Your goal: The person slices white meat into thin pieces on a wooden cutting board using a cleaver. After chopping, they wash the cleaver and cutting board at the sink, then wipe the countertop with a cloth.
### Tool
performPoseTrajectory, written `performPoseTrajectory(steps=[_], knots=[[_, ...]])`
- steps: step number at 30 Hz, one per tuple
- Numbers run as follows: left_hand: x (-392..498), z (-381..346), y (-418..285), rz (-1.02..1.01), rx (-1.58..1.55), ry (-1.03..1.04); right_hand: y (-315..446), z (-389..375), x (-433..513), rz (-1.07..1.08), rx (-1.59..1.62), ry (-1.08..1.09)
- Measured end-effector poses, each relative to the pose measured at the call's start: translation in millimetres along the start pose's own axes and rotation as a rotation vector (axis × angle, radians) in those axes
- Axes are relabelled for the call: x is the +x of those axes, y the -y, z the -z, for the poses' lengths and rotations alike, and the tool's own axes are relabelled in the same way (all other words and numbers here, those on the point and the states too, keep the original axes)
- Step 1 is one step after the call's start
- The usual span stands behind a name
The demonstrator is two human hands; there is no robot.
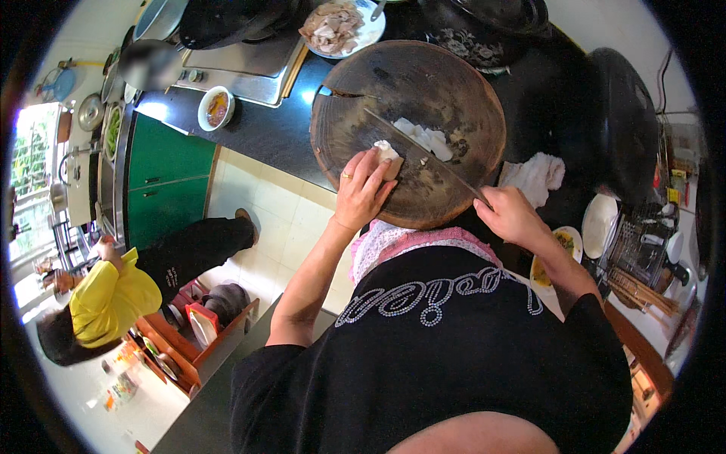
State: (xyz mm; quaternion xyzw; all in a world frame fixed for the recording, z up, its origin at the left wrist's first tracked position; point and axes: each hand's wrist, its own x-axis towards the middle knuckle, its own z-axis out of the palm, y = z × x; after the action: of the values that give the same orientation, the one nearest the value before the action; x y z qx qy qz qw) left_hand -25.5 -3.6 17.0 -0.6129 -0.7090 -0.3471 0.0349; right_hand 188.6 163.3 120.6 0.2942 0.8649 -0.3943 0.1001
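A round wooden chopping block [346, 127] with a crack at its left rim lies before me. My left hand [363, 184], a ring on one finger, is shut on a pale block of food [390, 162], pressing it to the wood; I cannot tell what food it is. In my right hand [505, 210] is the handle of a kitchen knife [422, 147]. Its blade slants across the block, just right of the held piece. Several white slices [428, 139] lie beyond the blade, close to it.
Behind the block stands a plate of sliced meat [332, 28]. A bowl of sauce [216, 108] sits left, near the stove [238, 74]. A white cloth [536, 176], a plate of food [561, 249] and a dish rack [638, 238] are right. Someone in yellow [119, 301] works at far left.
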Motion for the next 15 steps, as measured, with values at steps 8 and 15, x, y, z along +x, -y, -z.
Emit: performPoseTrajectory(steps=[8, 15], knots=[[5.9, 2.7, 1.9, -0.016, -0.024, 0.160, -0.7, -2.5, -1.1, 0.064, 0.086, -0.043], [9.3, -2.4, 2.4, 0.142, -0.152, 0.121, -5.6, -5.8, -0.4, 0.099, 0.088, -0.070]])
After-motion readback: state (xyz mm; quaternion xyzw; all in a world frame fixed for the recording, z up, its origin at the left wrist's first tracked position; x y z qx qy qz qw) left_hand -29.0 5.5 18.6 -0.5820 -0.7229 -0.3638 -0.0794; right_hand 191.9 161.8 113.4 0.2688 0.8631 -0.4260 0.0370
